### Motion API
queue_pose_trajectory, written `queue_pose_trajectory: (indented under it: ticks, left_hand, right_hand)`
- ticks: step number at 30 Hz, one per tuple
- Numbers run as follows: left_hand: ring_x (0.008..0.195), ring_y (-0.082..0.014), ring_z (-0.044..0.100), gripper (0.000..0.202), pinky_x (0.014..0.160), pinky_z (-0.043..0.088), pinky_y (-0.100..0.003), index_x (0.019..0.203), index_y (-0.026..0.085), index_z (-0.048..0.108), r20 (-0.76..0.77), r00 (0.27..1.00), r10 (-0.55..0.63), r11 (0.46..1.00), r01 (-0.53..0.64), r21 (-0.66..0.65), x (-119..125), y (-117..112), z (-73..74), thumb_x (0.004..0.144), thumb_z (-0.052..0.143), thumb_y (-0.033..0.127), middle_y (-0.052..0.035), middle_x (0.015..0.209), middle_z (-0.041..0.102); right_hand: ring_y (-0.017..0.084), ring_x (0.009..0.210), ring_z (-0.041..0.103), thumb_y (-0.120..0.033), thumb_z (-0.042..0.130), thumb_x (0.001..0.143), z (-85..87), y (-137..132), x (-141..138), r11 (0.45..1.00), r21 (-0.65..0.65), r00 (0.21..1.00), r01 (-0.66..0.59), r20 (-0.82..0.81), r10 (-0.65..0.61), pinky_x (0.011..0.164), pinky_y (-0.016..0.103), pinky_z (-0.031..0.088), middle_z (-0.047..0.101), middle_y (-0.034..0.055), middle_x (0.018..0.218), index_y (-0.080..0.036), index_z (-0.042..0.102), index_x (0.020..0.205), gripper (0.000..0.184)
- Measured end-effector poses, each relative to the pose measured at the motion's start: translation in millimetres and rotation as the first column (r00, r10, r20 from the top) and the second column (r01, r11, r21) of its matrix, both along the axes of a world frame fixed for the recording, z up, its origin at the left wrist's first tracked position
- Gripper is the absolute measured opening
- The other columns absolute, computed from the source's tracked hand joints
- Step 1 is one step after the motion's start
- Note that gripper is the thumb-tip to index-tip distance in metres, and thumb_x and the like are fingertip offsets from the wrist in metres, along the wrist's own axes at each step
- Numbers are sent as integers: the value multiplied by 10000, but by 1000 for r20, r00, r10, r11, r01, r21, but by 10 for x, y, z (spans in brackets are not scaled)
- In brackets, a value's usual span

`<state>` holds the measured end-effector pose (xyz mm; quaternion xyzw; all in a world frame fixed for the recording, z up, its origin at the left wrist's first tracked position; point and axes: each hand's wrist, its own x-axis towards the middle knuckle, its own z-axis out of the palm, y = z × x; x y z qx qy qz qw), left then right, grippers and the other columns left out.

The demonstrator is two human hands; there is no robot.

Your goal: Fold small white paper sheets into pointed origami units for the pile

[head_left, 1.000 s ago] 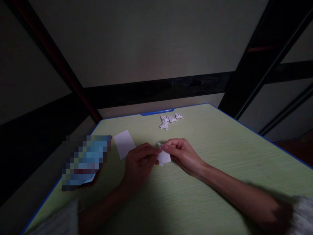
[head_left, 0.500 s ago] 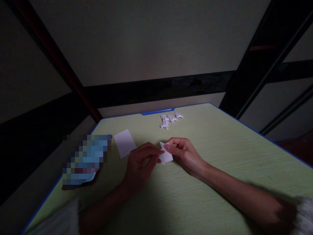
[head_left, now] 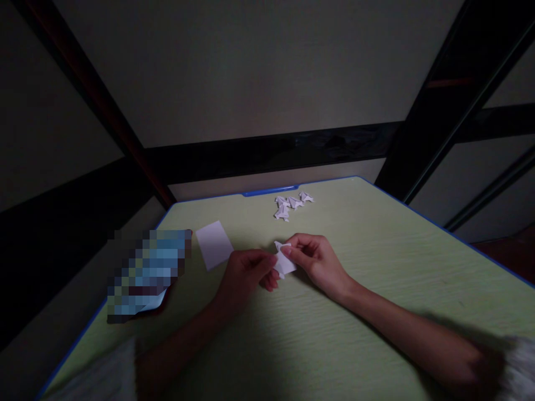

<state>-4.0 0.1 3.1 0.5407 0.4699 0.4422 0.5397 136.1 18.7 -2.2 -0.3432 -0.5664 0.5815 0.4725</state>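
The small paper [head_left: 285,263], white and partly folded, is held just above the green surface [head_left: 376,267], between the 2 hands near its middle. The right hand [head_left: 316,260] has its grip pinched on the paper's upper right part, thumb and forefinger pressed together over a raised corner. The left hand [head_left: 246,272] meets the paper's left edge with curled fingertips; its grip looks closed on that edge, though the dim light hides the exact contact.

The paper is probably very light and thin. It would be stiff along its creases but limp elsewhere, and easy to crumple or tear. A light fingertip pinch at edges and corners, close to a crease, suits it best.

A flat white sheet [head_left: 214,244] lies to the left of the hands, beside a blurred blue item [head_left: 144,273]. A cluster of small folded paper figures [head_left: 290,204] sits near the far edge.
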Motion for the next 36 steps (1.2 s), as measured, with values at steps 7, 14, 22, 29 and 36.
queue_pose_trajectory:
  ticks: [7,14,22,29,36]
  left_hand:
    - [351,-67,479,210,382,393,-177,499,103,589,-39,999,-5,1000,5,-11,-5,4,-2,646,574,253,10,410,563]
    - [333,-58,460,194,362,376,-169,501,112,561,-74,996,46,999,-45,15,16,-2,-3,648,566,239,27,394,540]
    - [344,-53,461,192,368,378,-162,517,113,560,-88,995,44,998,-40,49,21,-16,1,655,559,246,26,415,543]
    - [350,-52,462,193,379,377,-160,516,112,558,-103,995,2,999,3,47,22,-18,7,668,535,229,28,407,536]
    - [354,-60,461,244,394,378,-172,494,117,543,-128,991,-46,998,50,32,17,-19,-2,680,520,273,21,394,531]
  right_hand:
    - [83,452,420,-321,573,642,-21,9,0,1000,-19,1000,5,3,-5,463,233,290,485,-17,490,-118,516,581,219]
    - [61,432,384,-320,581,639,-13,35,-6,997,-77,1000,-17,-6,16,444,219,262,468,-27,481,-116,503,561,232]
    - [60,455,417,-295,666,550,30,36,-22,995,-84,998,-59,-9,58,464,215,291,473,-42,504,-133,462,564,261]
    - [65,441,418,-312,667,558,-2,40,-3,991,-96,996,-90,13,92,454,219,283,489,-32,479,-119,503,545,253]
    - [73,432,429,-372,620,613,-27,27,10,987,-109,991,-116,-84,107,469,233,298,520,-15,462,-113,520,509,296]
